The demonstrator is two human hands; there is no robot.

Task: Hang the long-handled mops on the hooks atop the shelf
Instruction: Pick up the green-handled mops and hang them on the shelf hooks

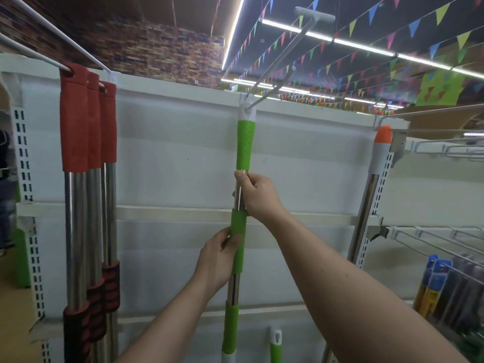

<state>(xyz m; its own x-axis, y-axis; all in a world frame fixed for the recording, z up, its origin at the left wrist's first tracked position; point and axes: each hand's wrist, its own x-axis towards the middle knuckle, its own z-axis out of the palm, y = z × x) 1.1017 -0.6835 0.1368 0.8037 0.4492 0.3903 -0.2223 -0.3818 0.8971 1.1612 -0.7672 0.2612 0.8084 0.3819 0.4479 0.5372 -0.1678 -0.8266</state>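
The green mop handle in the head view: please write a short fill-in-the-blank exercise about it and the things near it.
1. Both hands hold the mop handle with the ______ grips.
2. The right hand grips the handle ______ the left hand.
3. The three handles hanging at the left have ______ top grips.
4. The handle leaning at the right has an ______ tip.

Missing words: green; above; red; orange

Setting: retail shop. Indicators: a white gondola shelf unit with slotted uprights and long display hooks projecting from its top edge. Left of the unit, identical red-handled mops hang as stock. Right of it, wire racks hold packaged goods. Above it, bunting and strip lights.
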